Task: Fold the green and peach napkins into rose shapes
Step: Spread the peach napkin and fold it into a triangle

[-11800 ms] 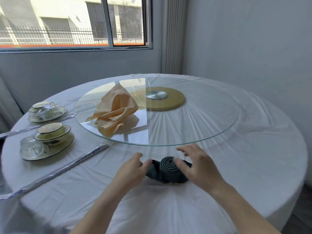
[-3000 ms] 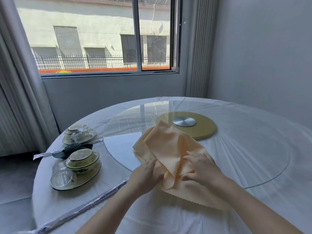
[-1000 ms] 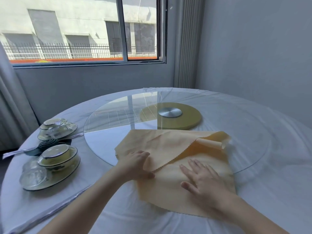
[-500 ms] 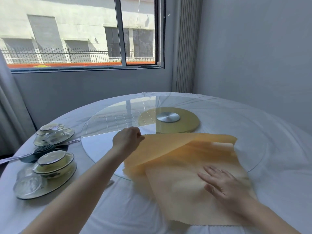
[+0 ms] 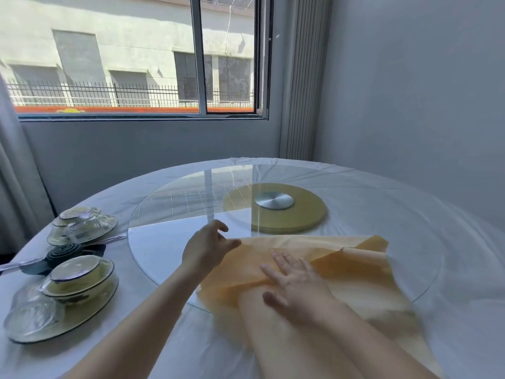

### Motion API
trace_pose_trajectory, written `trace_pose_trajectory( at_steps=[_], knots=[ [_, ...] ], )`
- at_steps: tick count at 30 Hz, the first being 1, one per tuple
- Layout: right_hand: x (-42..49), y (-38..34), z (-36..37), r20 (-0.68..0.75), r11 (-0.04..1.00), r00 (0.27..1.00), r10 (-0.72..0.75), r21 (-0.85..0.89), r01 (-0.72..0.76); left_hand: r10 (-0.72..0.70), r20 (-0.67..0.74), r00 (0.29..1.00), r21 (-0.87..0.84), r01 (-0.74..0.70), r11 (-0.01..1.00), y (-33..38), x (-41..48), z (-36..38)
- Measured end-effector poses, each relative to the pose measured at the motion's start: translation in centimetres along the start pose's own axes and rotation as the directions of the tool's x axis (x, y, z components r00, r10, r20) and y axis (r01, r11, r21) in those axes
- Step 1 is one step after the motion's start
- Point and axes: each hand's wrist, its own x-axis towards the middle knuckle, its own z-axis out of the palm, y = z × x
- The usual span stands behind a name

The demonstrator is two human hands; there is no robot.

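The peach napkin (image 5: 355,283) lies partly spread over the near rim of the glass turntable (image 5: 169,214) and the white tablecloth, with one layer folded over and a far right corner turned up. My right hand (image 5: 295,285) presses flat on the napkin's middle, fingers straight. My left hand (image 5: 209,248) hovers at the napkin's far left corner; its thumb touches the edge and its fingers are loosely curled and apart from the thumb. The dark green napkin (image 5: 64,251), rolled into a spiral rose, sits at the left between two place settings.
Two sets of stacked bowls and plates (image 5: 76,285) (image 5: 82,224) stand at the table's left edge, with a wrapped utensil (image 5: 16,266) beside them. A yellow disc with a metal hub (image 5: 274,201) sits under the glass. A window and grey walls lie behind.
My left hand has lowered the napkin edge it held up and loosened its grip. My right hand slid left to the napkin's middle, and a fold now lies under it.
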Motion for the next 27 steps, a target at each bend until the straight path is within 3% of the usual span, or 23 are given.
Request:
trace_pose_trajectory(
  at_steps=[2, 7, 11, 16, 21, 25, 27],
  knots=[
    [1.5, 0.3, 0.2, 0.05, 0.998, 0.997, 0.058, -0.006, -0.058, -0.047, 0.09, 0.995, -0.049, 0.052, 0.997, -0.9, -0.4, -0.8],
    [3.1, 1.7, 1.0, 0.103, 0.991, 0.987, 0.123, 0.035, -0.127, -0.118, 0.26, 0.958, 0.095, 0.096, 0.991, -2.8, -1.4, -1.3],
    [3.3, 1.9, 1.7, 0.091, 0.984, 0.987, 0.133, 0.106, -0.142, -0.078, 0.206, 0.975, 0.089, 0.061, 0.994, -3.4, -1.7, -0.3],
    [2.4, 1.9, 1.9, -0.064, 0.964, 0.985, 0.162, 0.223, -0.144, -0.008, 0.212, 0.977, 0.011, 0.006, 1.0, -3.5, -1.3, 0.9],
    [-1.0, 1.6, 1.9, -0.287, 0.988, 0.949, 0.129, 0.117, -0.099, 0.104, 0.016, 0.994, -0.092, -0.102, 0.991, -3.5, 2.2, 1.3],
    [-3.9, 2.4, 2.3, -0.02, 0.97, 0.985, 0.172, 0.179, -0.166, 0.118, -0.026, 0.993, -0.04, -0.119, 0.992, -3.2, 5.5, 2.1],
    [-4.3, 2.7, 2.3, 0.031, 0.957, 0.975, 0.219, 0.191, -0.221, 0.147, 0.031, 0.989, 0.056, -0.149, 0.987, -3.4, 6.8, 2.5]
  ],
)
